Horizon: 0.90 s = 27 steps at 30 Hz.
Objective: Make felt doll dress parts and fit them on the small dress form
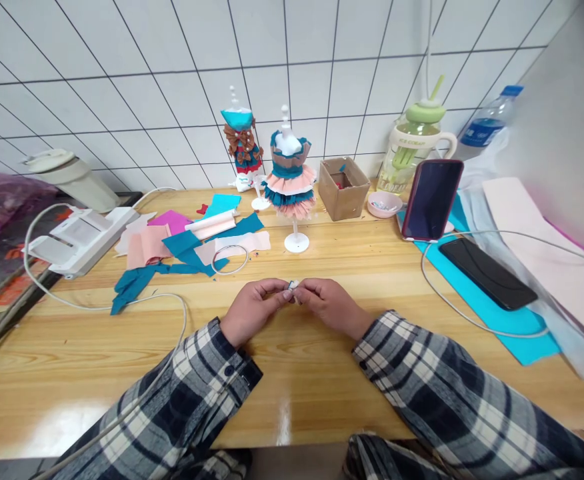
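Note:
My left hand (255,308) and my right hand (329,303) meet over the middle of the wooden table (292,387). Their fingertips pinch a small white and dark piece (293,285) between them, too small to identify. Behind the hands, a mini dress form (292,180) in ruffled teal and pink paper stands on a white round base. Another form (243,143) in blue, brown and red stands farther back. A thin ring (230,271) lies left of the hands, beside teal (185,247) and pink paper pieces (148,247).
At the back are a cardboard box (343,193), a pink dish (385,205) and a jug (412,147). A propped phone (432,200) and a black phone (487,272) are at right. A power strip (79,243) and loose cables lie left.

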Each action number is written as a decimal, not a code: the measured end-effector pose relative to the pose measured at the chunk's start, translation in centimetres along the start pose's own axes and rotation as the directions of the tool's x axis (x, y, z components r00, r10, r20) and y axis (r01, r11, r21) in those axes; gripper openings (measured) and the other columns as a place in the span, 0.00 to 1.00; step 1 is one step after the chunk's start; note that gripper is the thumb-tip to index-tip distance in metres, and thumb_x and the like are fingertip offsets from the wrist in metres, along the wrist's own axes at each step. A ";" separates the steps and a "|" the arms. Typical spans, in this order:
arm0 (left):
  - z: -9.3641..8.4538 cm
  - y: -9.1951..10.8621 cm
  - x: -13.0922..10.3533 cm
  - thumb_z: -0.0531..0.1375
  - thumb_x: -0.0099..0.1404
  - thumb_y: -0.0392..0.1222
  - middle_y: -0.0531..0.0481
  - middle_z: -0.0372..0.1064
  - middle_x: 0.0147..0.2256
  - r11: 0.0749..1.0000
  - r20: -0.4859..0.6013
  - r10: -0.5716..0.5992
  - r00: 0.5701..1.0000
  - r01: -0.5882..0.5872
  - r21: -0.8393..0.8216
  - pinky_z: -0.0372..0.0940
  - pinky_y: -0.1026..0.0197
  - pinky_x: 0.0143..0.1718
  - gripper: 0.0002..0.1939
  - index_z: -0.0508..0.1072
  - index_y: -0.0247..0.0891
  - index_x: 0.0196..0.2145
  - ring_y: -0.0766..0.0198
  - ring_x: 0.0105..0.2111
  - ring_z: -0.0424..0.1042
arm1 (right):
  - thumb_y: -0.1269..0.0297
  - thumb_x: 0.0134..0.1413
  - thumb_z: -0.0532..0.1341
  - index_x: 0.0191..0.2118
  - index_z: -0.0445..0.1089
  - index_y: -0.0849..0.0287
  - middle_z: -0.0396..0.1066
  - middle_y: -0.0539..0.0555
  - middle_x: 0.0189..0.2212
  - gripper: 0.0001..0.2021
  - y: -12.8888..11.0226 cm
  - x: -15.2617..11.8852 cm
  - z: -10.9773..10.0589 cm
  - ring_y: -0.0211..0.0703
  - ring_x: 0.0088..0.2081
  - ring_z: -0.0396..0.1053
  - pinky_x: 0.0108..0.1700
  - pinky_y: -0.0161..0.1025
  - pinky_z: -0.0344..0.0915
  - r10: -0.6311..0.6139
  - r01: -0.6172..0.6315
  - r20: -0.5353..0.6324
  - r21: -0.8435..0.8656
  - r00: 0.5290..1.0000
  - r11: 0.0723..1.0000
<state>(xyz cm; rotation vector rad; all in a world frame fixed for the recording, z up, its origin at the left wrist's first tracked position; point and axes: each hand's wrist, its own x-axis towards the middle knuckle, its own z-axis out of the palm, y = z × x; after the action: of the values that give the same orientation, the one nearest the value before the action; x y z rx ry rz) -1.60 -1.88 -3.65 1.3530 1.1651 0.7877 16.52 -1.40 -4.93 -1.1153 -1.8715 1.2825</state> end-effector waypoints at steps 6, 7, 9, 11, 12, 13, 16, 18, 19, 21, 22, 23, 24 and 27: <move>0.1 -0.1 -0.1 0.65 0.54 0.49 0.46 0.76 0.34 0.999 0.000 -0.018 1.000 0.018 -0.030 0.64 0.60 0.40 0.14 0.77 0.35 0.34 0.60 0.35 0.71 | 0.56 0.60 0.53 0.28 0.66 0.59 0.62 0.46 0.22 0.15 0.0 -0.1 0.2 0.35 0.26 0.59 0.29 0.32 0.53 -0.012 0.010 -0.029 -0.079 1.000 0.997; 0.0 -0.1 -0.1 0.65 0.55 0.49 0.46 0.76 0.34 0.999 0.003 -0.023 1.000 0.023 -0.033 0.64 0.60 0.40 0.14 0.77 0.35 0.34 0.60 0.35 0.71 | 0.55 0.60 0.53 0.28 0.66 0.59 0.63 0.46 0.22 0.15 0.0 -0.1 0.3 0.35 0.27 0.59 0.29 0.32 0.54 -0.011 0.009 -0.026 -0.082 1.000 0.997; 0.0 0.0 -0.2 0.65 0.55 0.49 0.46 0.75 0.33 0.999 0.015 -0.033 0.999 0.034 -0.034 0.64 0.60 0.40 0.14 0.77 0.35 0.34 0.60 0.35 0.71 | 0.56 0.60 0.53 0.30 0.68 0.59 0.64 0.47 0.23 0.14 0.0 -0.1 0.3 0.35 0.27 0.60 0.30 0.32 0.54 -0.015 0.013 -0.019 -0.083 1.000 0.996; -0.1 0.0 -0.2 0.64 0.56 0.49 0.46 0.75 0.32 0.999 0.024 -0.031 0.999 0.032 -0.035 0.64 0.60 0.40 0.14 0.77 0.35 0.33 0.61 0.34 0.71 | 0.56 0.61 0.53 0.30 0.69 0.59 0.65 0.47 0.24 0.14 0.0 -0.1 0.4 0.35 0.27 0.61 0.30 0.32 0.55 -0.019 0.016 -0.028 -0.088 0.999 0.996; -0.1 0.0 -0.2 0.64 0.56 0.49 0.46 0.75 0.32 0.999 0.025 -0.026 0.999 0.026 -0.030 0.64 0.61 0.39 0.13 0.77 0.35 0.32 0.61 0.34 0.70 | 0.57 0.61 0.52 0.31 0.69 0.59 0.66 0.47 0.24 0.14 0.0 -0.1 0.4 0.36 0.28 0.61 0.30 0.32 0.55 -0.025 0.022 -0.032 -0.087 0.999 0.996; -0.2 0.1 -0.2 0.64 0.55 0.49 0.47 0.75 0.32 1.000 0.020 -0.018 1.000 0.018 -0.023 0.64 0.61 0.39 0.13 0.77 0.35 0.31 0.61 0.34 0.70 | 0.57 0.61 0.52 0.31 0.69 0.59 0.66 0.47 0.24 0.14 0.0 -0.1 0.4 0.36 0.28 0.62 0.30 0.32 0.55 -0.027 0.024 -0.035 -0.088 0.999 0.996; -0.2 0.2 -0.2 0.64 0.55 0.50 0.47 0.75 0.31 1.000 0.016 -0.003 1.000 0.003 -0.011 0.64 0.60 0.39 0.14 0.77 0.36 0.31 0.60 0.34 0.70 | 0.57 0.60 0.53 0.30 0.69 0.59 0.66 0.47 0.23 0.14 0.1 0.0 0.5 0.36 0.27 0.61 0.29 0.32 0.54 -0.026 0.022 -0.038 -0.102 0.999 0.995; -0.3 0.2 -0.2 0.64 0.54 0.51 0.47 0.75 0.32 1.000 0.021 -0.009 1.000 0.009 -0.013 0.64 0.60 0.40 0.15 0.77 0.35 0.31 0.60 0.34 0.70 | 0.57 0.60 0.53 0.29 0.68 0.59 0.66 0.47 0.23 0.14 0.1 0.1 0.6 0.36 0.27 0.61 0.29 0.32 0.54 -0.022 0.018 -0.040 -0.101 0.999 0.995; -0.3 0.1 -0.2 0.64 0.54 0.51 0.47 0.75 0.32 1.000 0.023 -0.013 1.000 0.013 -0.014 0.64 0.60 0.40 0.15 0.77 0.35 0.31 0.59 0.35 0.70 | 0.57 0.60 0.53 0.29 0.68 0.59 0.66 0.47 0.23 0.14 0.2 0.1 0.7 0.36 0.27 0.61 0.29 0.32 0.53 -0.018 0.014 -0.041 -0.097 0.999 0.995; -0.3 0.0 -0.1 0.64 0.55 0.51 0.46 0.74 0.31 1.000 0.022 -0.015 1.000 0.016 -0.015 0.64 0.60 0.40 0.15 0.77 0.34 0.31 0.60 0.34 0.70 | 0.56 0.60 0.52 0.28 0.67 0.59 0.65 0.47 0.23 0.15 0.3 0.1 0.8 0.35 0.27 0.61 0.29 0.32 0.53 -0.013 0.009 -0.038 -0.088 0.999 0.996; -0.3 -0.1 -0.1 0.64 0.55 0.51 0.46 0.74 0.31 1.000 0.023 -0.013 1.000 0.013 -0.016 0.64 0.61 0.39 0.15 0.77 0.34 0.31 0.60 0.34 0.69 | 0.56 0.60 0.52 0.28 0.67 0.59 0.65 0.47 0.23 0.15 0.3 0.1 0.8 0.35 0.27 0.60 0.29 0.32 0.52 -0.010 0.007 -0.036 -0.085 0.999 0.996; -0.3 -0.2 -0.1 0.64 0.55 0.51 0.47 0.74 0.31 1.000 0.025 -0.008 1.000 0.009 -0.017 0.63 0.61 0.39 0.15 0.76 0.34 0.30 0.60 0.34 0.69 | 0.56 0.60 0.52 0.28 0.67 0.59 0.65 0.47 0.23 0.15 0.3 0.1 0.8 0.35 0.27 0.60 0.29 0.32 0.52 -0.007 0.004 -0.035 -0.085 0.999 0.996; -0.3 -0.2 0.0 0.64 0.55 0.51 0.47 0.73 0.30 1.000 0.023 -0.003 1.000 0.004 -0.021 0.63 0.61 0.38 0.15 0.76 0.34 0.30 0.61 0.33 0.69 | 0.56 0.60 0.52 0.27 0.67 0.59 0.64 0.47 0.23 0.15 0.4 0.1 0.9 0.35 0.26 0.60 0.29 0.32 0.52 -0.002 -0.001 -0.036 -0.088 0.999 0.996; -0.4 -0.2 0.0 0.64 0.55 0.51 0.49 0.71 0.27 1.000 -0.001 -0.005 1.000 0.005 -0.030 0.63 0.62 0.36 0.15 0.75 0.34 0.27 0.62 0.31 0.68 | 0.57 0.60 0.52 0.25 0.64 0.59 0.62 0.46 0.21 0.15 0.5 0.2 0.9 0.34 0.25 0.58 0.28 0.32 0.51 0.002 -0.006 -0.040 -0.111 0.999 0.994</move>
<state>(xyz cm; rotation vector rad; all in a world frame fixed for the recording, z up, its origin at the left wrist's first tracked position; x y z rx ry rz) -2.03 -1.76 -3.74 1.3247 1.1529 0.7993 15.81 -1.55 -5.69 -1.1934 -1.9315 1.1623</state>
